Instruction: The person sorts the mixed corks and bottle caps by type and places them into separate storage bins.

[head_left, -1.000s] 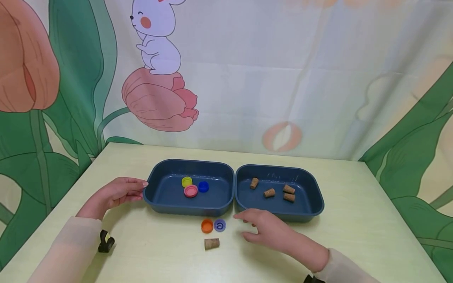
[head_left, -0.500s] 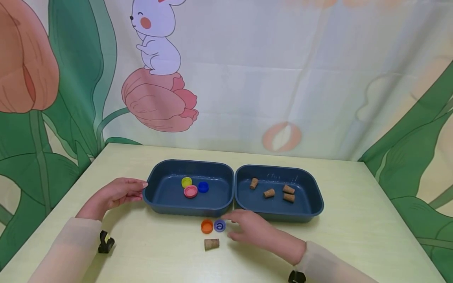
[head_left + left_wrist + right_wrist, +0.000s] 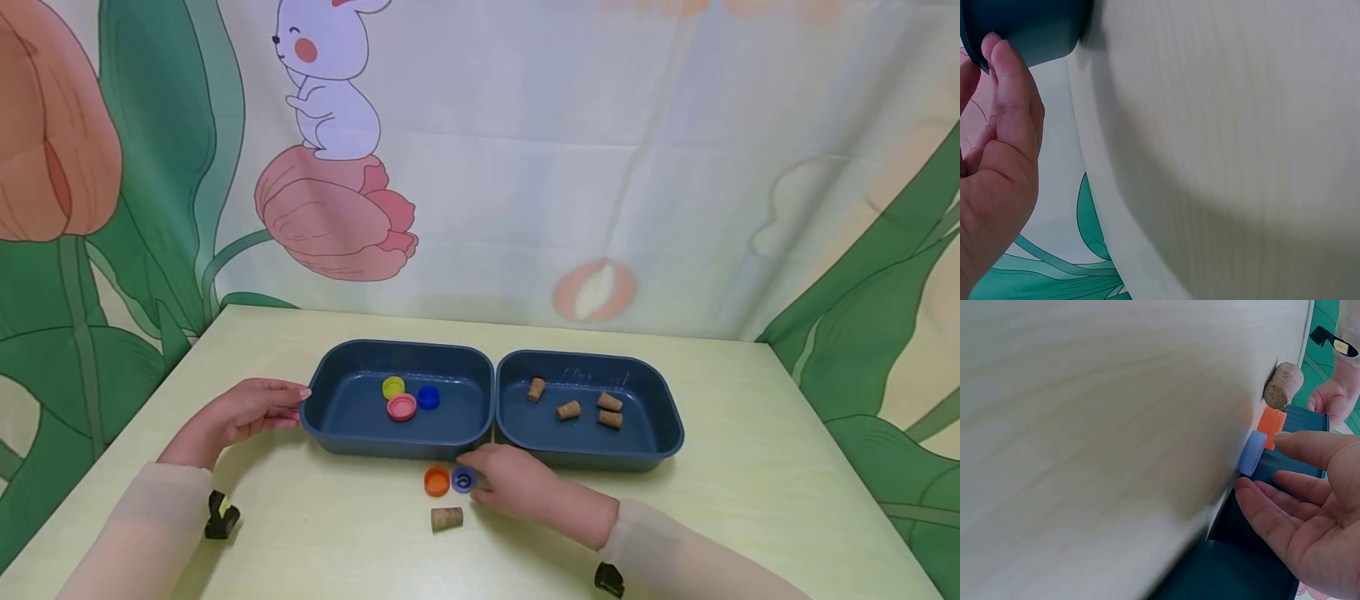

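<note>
My left hand (image 3: pixel 251 410) holds the left end of a dark blue tray (image 3: pixel 405 447), thumb and fingers at its rim. In the left wrist view the fingertips (image 3: pixel 1007 53) meet the tray's outer wall. My right hand (image 3: pixel 517 483) is just right of a purple bottle cap (image 3: pixel 463 479) with a dark swirl, fingers spread about its edge. From the right wrist view, thumb and fingers stay apart around the purple cap (image 3: pixel 1252 453). An orange cap (image 3: pixel 437 481) lies directly left of it, and a cork (image 3: pixel 447 519) lies nearer the person.
Inside the left tray are a yellow cap (image 3: pixel 393 387), a pink cap (image 3: pixel 401 407) and a blue cap (image 3: pixel 428 397). A second dark blue tray (image 3: pixel 588 458) stands against its right side, with several corks, one cork (image 3: pixel 567 410) near its middle. A printed curtain (image 3: pixel 480 167) hangs behind the table.
My right hand has moved left and slightly down, from in front of the right tray to the purple cap. The left hand stays at the tray's end.
</note>
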A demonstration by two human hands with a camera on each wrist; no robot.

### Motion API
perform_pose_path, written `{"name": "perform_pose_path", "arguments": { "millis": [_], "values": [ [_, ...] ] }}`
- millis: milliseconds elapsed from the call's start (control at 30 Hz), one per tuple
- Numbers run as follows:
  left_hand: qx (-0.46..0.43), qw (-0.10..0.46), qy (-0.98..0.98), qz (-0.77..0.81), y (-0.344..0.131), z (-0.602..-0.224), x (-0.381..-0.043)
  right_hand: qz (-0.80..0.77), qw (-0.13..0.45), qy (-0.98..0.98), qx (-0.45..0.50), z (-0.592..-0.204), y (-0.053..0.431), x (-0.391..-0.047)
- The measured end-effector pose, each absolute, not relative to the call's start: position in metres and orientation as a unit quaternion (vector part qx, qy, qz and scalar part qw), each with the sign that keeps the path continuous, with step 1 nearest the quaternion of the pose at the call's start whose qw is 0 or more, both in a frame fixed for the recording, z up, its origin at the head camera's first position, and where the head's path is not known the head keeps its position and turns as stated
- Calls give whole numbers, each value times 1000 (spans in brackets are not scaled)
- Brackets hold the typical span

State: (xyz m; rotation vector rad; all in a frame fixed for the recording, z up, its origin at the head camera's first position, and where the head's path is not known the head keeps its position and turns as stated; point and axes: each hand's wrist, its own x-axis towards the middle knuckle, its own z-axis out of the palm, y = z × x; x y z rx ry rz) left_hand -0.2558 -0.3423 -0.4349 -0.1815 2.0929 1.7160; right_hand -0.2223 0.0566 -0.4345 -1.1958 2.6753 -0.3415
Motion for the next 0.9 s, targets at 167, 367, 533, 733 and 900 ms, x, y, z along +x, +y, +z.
{"name": "perform_pose_path", "arguments": {
  "millis": [167, 367, 533, 733, 900],
  "values": [
    [-66, 214, 756, 615, -343, -436, -257, -98, 82, 903, -409, -440, 54, -225],
    [-63, 213, 758, 613, -343, -436, -258, -77, 58, 897, -431, -443, 51, -228],
    [-64, 214, 756, 616, -342, -435, -256, -65, 51, 897, -434, -442, 50, -226],
    [-64, 215, 752, 620, -342, -433, -256, -66, 57, 899, -429, -440, 48, -225],
    [-65, 215, 754, 618, -342, -434, -256, -67, 63, 899, -428, -440, 48, -227]
  ]
}}
